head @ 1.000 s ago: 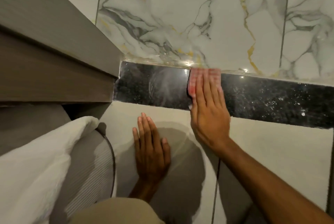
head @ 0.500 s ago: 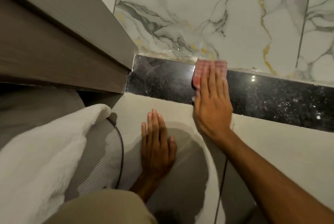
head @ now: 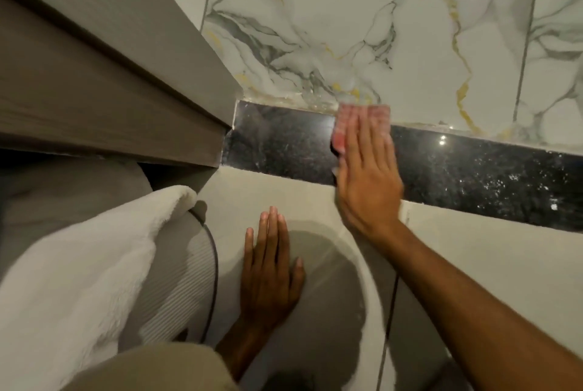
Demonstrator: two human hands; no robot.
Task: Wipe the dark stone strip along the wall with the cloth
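Note:
A dark speckled stone strip [head: 473,176] runs across the wall between marbled white tiles above and plain beige tiles below. My right hand [head: 367,182] lies flat on the strip, fingers together, pressing a pink checked cloth [head: 344,120] against it. The cloth's top edge reaches the joint with the marbled tile, and most of the cloth is hidden under my fingers. My left hand [head: 269,274] rests flat and empty on the beige tile below, fingers apart. Left of the cloth the strip looks smeared; to the right it shows white specks.
A grey wooden cabinet or frame [head: 104,81] juts out at the left and ends at the strip's left end. A white fluffy towel [head: 69,280] lies over a ribbed grey object [head: 179,283] at lower left, with a thin black cord [head: 214,267] along its edge.
The right hand with the cloth has shifted slightly along the strip and a little upward to its top edge. The view has moved rightward. The left hand stays flat on the tile.

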